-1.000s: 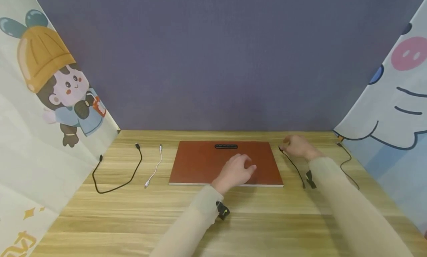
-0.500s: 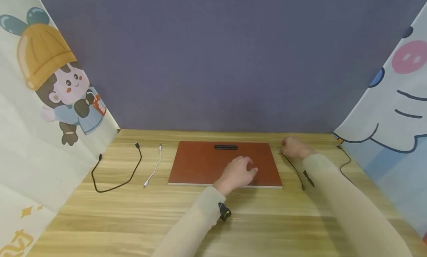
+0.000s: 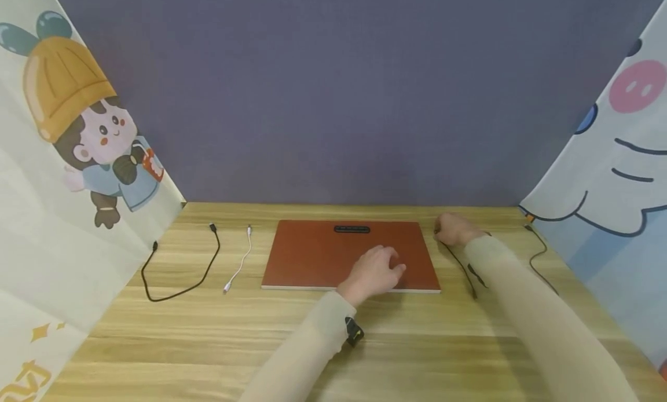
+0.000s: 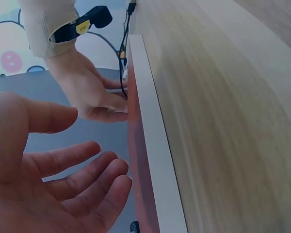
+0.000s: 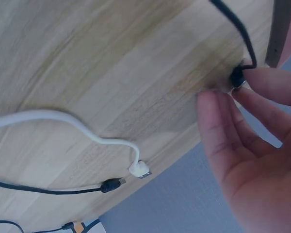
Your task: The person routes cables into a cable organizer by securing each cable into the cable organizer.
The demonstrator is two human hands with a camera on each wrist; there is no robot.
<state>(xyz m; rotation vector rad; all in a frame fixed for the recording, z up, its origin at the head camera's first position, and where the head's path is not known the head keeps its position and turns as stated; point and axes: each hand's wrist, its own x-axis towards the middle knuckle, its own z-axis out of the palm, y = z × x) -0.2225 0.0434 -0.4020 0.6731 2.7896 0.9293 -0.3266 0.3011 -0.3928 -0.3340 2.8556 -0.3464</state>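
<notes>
My right hand (image 3: 454,229) pinches the plug end of a short black cable (image 3: 462,267) beside the far right corner of a reddish-brown board. In the right wrist view, thumb and fingertip meet at the black plug (image 5: 237,76), close over the wood. The cable's other end lies on the table toward me. Over the right part of the board (image 3: 307,260) my left hand (image 3: 372,271) hovers, fingers loosely bent with nothing in them; the left wrist view shows its palm (image 4: 19,194). A slim black bar (image 3: 351,229) sits near the board's back edge.
On the left lie a bent black cable (image 3: 177,296) and a short white cable (image 3: 241,267). Another black cable (image 3: 530,262) lies far right. The right wrist view shows a white cable (image 5: 63,116) and black cable (image 5: 63,191). A grey-blue panel (image 3: 339,101) stands behind.
My right hand has shifted slightly left toward the board, and the plug tip seen at its fingertips is now covered in the head view. The left hand has edged slightly right.
</notes>
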